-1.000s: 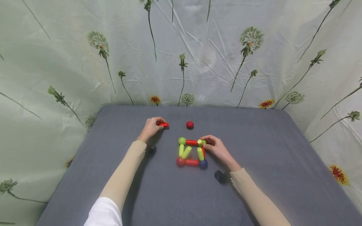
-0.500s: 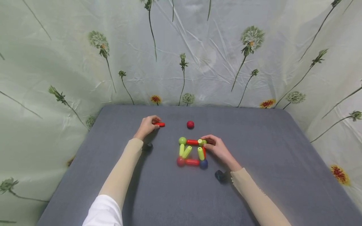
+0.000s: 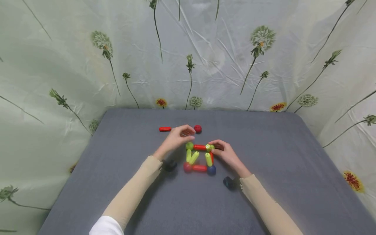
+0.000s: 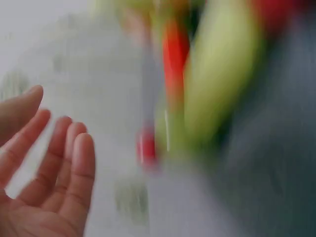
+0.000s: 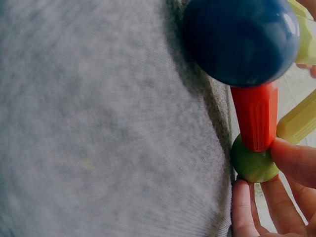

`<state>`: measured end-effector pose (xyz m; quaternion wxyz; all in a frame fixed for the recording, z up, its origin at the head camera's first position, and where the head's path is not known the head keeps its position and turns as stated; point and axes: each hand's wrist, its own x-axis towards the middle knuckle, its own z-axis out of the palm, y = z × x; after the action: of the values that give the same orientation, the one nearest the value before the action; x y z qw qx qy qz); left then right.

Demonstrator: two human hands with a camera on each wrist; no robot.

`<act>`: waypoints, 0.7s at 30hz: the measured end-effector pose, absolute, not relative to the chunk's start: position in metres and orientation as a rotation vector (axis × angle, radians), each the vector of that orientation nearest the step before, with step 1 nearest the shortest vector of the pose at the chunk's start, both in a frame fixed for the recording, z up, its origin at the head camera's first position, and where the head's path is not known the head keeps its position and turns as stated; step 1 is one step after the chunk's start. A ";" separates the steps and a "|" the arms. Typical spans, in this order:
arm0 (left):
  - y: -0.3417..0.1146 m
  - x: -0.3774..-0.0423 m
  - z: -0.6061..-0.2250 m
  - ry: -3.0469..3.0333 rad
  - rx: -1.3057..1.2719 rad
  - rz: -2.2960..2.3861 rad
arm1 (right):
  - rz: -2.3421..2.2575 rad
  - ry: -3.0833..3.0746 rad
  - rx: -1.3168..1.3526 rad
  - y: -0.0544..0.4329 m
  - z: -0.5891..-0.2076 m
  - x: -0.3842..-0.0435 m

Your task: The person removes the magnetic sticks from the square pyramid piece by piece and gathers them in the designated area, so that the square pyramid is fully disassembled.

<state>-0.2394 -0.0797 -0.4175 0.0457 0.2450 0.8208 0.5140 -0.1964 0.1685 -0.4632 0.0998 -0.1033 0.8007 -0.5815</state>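
On the table a square of magnetic rods and balls stands: a left green ball (image 3: 189,146), a front red ball (image 3: 187,167), a blue ball (image 3: 211,170) and a right green ball (image 5: 254,160). Red rods (image 3: 200,168) join corners, and yellow-green rods (image 3: 209,159) rise from some of them. My right hand (image 3: 227,155) holds the right green ball between thumb and fingers. My left hand (image 3: 177,136), fingers spread and slightly bent, hovers beside the left green ball with nothing in it. Behind it lies a loose red rod (image 3: 165,129).
A loose red ball (image 3: 197,129) rests behind the square, close to my left fingertips. Dark wrist cameras (image 3: 229,182) hang under both forearms. The grey table (image 3: 279,147) ends at a flower-printed curtain (image 3: 220,65).
My left hand has set the loose red rod down, a little further left, and moved right toward the square and loose red ball. My right hand stays at the right green ball.
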 end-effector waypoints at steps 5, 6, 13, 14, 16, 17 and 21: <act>-0.038 -0.222 -0.421 2.426 0.793 1.438 | -1.778 2.372 -0.421 0.169 -0.464 -0.197; -0.034 -0.221 -0.423 2.430 0.786 1.426 | -1.778 2.374 -0.435 0.169 -0.463 -0.197; -0.046 -0.225 -0.434 2.482 0.618 1.546 | -1.733 2.353 -0.313 0.165 -0.462 -0.198; -0.052 -0.226 -0.435 2.456 0.575 1.604 | -1.728 2.354 -0.298 0.165 -0.462 -0.198; -0.065 -0.227 -0.435 2.382 0.501 1.725 | -1.717 2.354 -0.275 0.165 -0.462 -0.198; -0.074 -0.228 -0.435 2.343 0.463 1.788 | -1.715 2.353 -0.271 0.165 -0.462 -0.198; -0.111 -0.236 -0.437 2.345 0.331 1.899 | -1.708 2.357 -0.280 0.168 -0.462 -0.196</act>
<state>-0.2364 -0.1108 -0.4368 0.0527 0.1087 0.7714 0.6247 -0.1964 0.1675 -0.4623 0.1084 -0.0952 0.8013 -0.5806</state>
